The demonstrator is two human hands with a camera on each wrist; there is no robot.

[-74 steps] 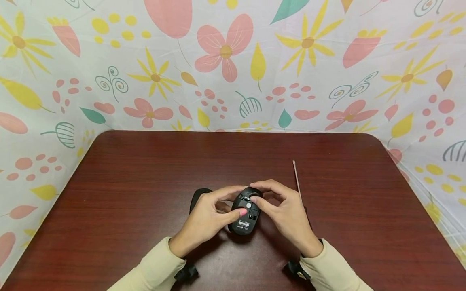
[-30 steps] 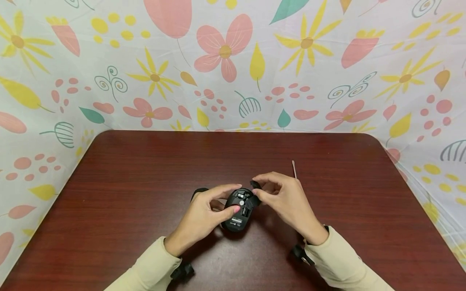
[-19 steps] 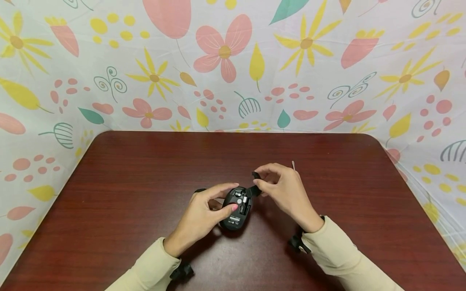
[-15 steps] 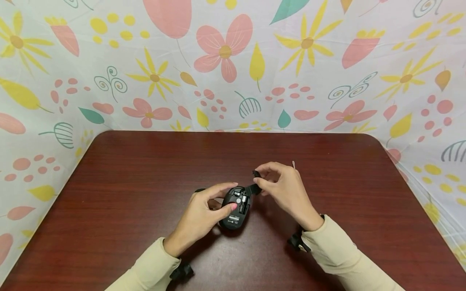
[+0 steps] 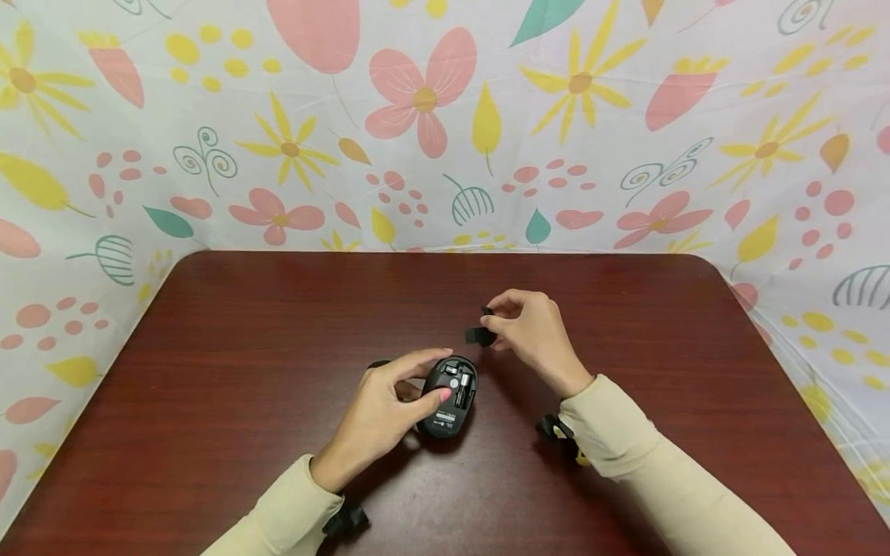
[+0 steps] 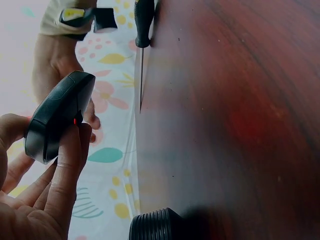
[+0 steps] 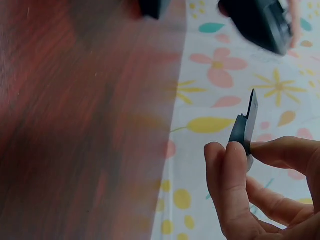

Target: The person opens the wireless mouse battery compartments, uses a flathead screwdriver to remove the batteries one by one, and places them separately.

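Note:
My left hand [image 5: 375,405] grips a black computer mouse [image 5: 436,425] with its underside up, thumb across the bottom face. A long compartment lies uncovered along the mouse's right side, with a small pale part inside. Up and to the right, my right hand [image 5: 538,336] pinches a thin black battery cover [image 5: 478,336] between thumb and fingers, apart from the mouse. The right wrist view catches this cover [image 7: 240,131] edge-on. In the left wrist view, the mouse [image 6: 60,117] shows from its side, with a red glow by a fingertip.
A screwdriver [image 6: 143,25] with a dark handle lies on the table, seen in the left wrist view. A black ribbed object [image 6: 152,226] stands near that hand; behind the left hand, a black rounded thing [image 5: 378,364] peeks out. Patterned cloth [image 5: 424,177] hangs around the wooden table [image 5: 278,309].
The cover has swung up off the mouse's underside and come away from it in my right hand, which has moved up and away. The left hand with the mouse has shifted slightly left.

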